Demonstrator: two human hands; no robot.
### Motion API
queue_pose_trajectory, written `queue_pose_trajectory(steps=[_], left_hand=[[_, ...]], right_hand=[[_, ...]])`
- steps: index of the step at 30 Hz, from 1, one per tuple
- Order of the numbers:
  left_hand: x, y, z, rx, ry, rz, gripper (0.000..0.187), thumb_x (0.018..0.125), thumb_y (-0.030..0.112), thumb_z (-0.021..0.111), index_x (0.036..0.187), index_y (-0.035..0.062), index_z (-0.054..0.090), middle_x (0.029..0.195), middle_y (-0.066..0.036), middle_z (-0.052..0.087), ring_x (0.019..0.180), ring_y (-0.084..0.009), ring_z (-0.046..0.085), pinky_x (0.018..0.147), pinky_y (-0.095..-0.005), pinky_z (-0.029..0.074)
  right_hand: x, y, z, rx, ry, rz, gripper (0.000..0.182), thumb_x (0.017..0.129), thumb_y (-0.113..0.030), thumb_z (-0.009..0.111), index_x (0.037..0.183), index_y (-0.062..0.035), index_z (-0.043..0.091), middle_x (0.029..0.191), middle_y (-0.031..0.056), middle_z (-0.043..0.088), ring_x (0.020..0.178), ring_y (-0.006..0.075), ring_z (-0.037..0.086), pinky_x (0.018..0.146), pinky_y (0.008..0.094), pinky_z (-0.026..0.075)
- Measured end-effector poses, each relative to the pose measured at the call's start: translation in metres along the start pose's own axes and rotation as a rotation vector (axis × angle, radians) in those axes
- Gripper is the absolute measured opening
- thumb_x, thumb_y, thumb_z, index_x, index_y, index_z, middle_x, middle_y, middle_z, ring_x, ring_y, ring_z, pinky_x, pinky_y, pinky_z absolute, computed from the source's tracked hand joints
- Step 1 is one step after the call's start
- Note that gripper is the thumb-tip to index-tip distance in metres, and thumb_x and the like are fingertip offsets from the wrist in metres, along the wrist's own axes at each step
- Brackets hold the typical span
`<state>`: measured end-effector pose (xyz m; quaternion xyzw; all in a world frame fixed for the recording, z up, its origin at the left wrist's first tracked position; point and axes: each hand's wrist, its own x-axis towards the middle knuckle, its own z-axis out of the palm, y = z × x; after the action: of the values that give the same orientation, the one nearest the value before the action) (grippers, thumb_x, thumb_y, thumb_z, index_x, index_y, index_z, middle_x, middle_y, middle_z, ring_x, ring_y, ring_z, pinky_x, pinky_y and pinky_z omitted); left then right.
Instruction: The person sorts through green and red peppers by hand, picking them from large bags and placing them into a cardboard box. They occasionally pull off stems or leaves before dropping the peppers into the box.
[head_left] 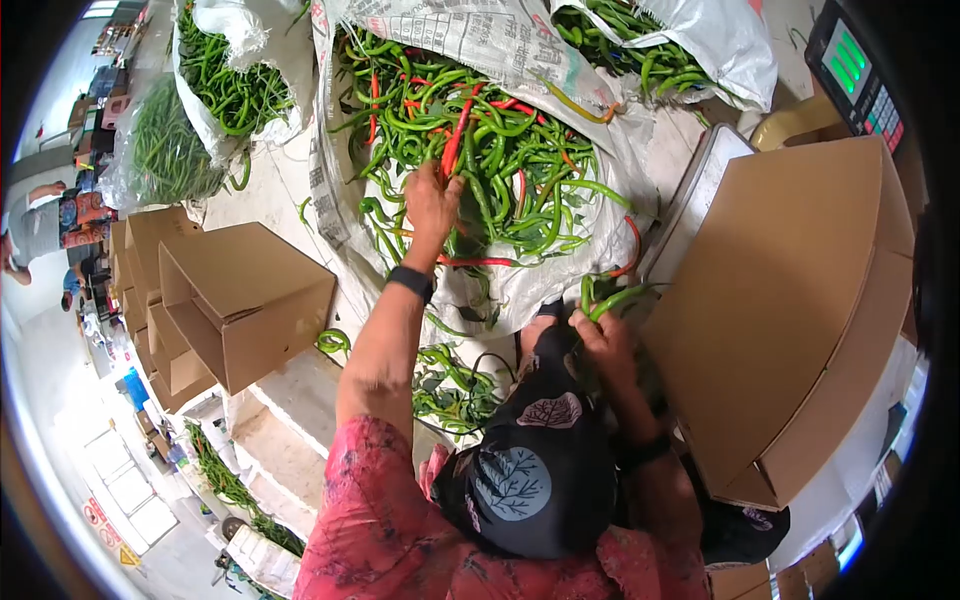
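Note:
A large open woven sack (335,190) spreads in front of me, heaped with long green chili peppers (490,165) and some red ones. My left hand (432,205) reaches over the heap, its fingers closed on the lower end of a long red chili pepper (461,130). Lower right, beside the sack's near edge, my right hand (607,348) is closed around a few green chili peppers (603,300), whose ends stick out past the fingers. A red chili pepper (632,245) lies on the sack edge just above that hand.
A big cardboard box (770,310) stands close on my right, near a scale display (850,65). More cardboard boxes (250,290) stand at left. Other sacks of green peppers (225,80) lie behind. Loose peppers and leaves (450,390) cover the floor by my legs. People (40,220) are far left.

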<state>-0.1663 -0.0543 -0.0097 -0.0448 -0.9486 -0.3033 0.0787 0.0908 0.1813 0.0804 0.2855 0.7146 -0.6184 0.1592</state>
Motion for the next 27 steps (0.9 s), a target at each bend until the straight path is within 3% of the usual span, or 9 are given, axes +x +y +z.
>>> queue_pose_trajectory(steps=[1,5,8,10,12,14,17,24,27], left_hand=[[0.005,-0.001,0.005,-0.122,-0.221,-0.239,0.032,0.087,0.016,0.066,0.112,-0.0004,0.057,0.072,-0.003,0.057,0.062,-0.0151,0.055,0.059,-0.0295,0.047],[-0.015,0.03,-0.025,-0.729,-0.338,-0.578,0.013,0.086,0.015,0.067,0.094,0.0061,0.06,0.069,0.006,0.05,0.059,-0.0084,0.045,0.056,-0.0263,0.038],[-0.052,0.024,-0.045,-0.845,-0.342,-0.474,0.01,0.09,0.017,0.065,0.091,0.0078,0.06,0.075,0.006,0.051,0.065,-0.0078,0.047,0.058,-0.0243,0.037],[-0.071,0.027,-0.067,-0.927,-0.47,-0.732,0.014,0.092,0.02,0.064,0.097,0.0065,0.062,0.08,0.006,0.051,0.073,-0.0069,0.047,0.064,-0.0241,0.038],[-0.093,0.037,-0.081,-0.794,-0.446,-0.55,0.026,0.093,0.026,0.063,0.109,0.0047,0.064,0.084,0.007,0.054,0.076,-0.0055,0.046,0.07,-0.0221,0.036],[-0.107,0.037,-0.098,-0.666,-0.512,-0.627,0.028,0.094,0.026,0.061,0.111,0.004,0.065,0.091,0.005,0.059,0.08,-0.0053,0.048,0.074,-0.0213,0.038],[-0.121,0.058,-0.111,-0.936,-0.464,-0.777,0.026,0.095,0.023,0.057,0.111,0.0039,0.065,0.092,0.001,0.063,0.085,-0.0062,0.052,0.077,-0.0211,0.04],[-0.134,0.081,-0.13,-0.941,-0.455,-0.661,0.024,0.097,0.014,0.054,0.116,0.0009,0.057,0.1,-0.008,0.063,0.094,-0.0162,0.059,0.089,-0.0289,0.046],[-0.136,0.087,-0.125,-1.057,-0.413,-0.599,0.017,0.095,0.01,0.056,0.11,0.0015,0.059,0.093,-0.005,0.063,0.087,-0.0118,0.058,0.08,-0.0255,0.046]], right_hand=[[-0.002,-0.002,0.001,0.002,0.028,-0.06,0.029,0.089,-0.023,0.063,0.1,0.0038,0.064,0.098,0.0211,0.067,0.092,0.0311,0.065,0.081,0.0368,0.048],[0.0,-0.01,-0.009,-0.27,0.21,-0.449,0.026,0.087,-0.017,0.064,0.104,0.0024,0.064,0.106,0.0203,0.065,0.096,0.0321,0.064,0.085,0.0385,0.048],[0.005,-0.028,-0.019,-0.133,0.09,-0.298,0.026,0.086,-0.014,0.063,0.108,-0.0001,0.065,0.112,0.0197,0.064,0.102,0.0312,0.063,0.089,0.0391,0.048],[0.004,-0.039,-0.03,0.111,-0.134,0.009,0.028,0.087,-0.014,0.061,0.112,-0.0023,0.064,0.112,0.0197,0.064,0.104,0.0291,0.063,0.09,0.038,0.048],[0.002,-0.057,-0.034,0.175,-0.33,-0.078,0.031,0.092,-0.014,0.056,0.119,-0.0004,0.061,0.118,0.0175,0.064,0.109,0.0261,0.061,0.094,0.0377,0.047],[0.01,-0.048,-0.019,0.991,-0.379,0.253,0.032,0.095,-0.018,0.053,0.118,0.0034,0.061,0.121,0.0153,0.063,0.112,0.0262,0.058,0.098,0.0391,0.044],[0.009,-0.062,-0.017,1.127,-0.447,0.144,0.035,0.097,-0.021,0.051,0.117,0.0059,0.061,0.121,0.0152,0.062,0.114,0.0262,0.057,0.101,0.04,0.041],[-0.023,-0.124,-0.029,0.708,-0.304,-0.032,0.028,0.095,-0.019,0.054,0.111,0.0023,0.064,0.109,0.0111,0.066,0.107,0.0187,0.06,0.092,0.0342,0.047],[-0.034,-0.134,-0.025,0.229,-0.143,-0.331,0.017,0.091,-0.012,0.063,0.101,0.0012,0.067,0.092,0.0063,0.069,0.083,0.013,0.065,0.078,0.0287,0.05]])
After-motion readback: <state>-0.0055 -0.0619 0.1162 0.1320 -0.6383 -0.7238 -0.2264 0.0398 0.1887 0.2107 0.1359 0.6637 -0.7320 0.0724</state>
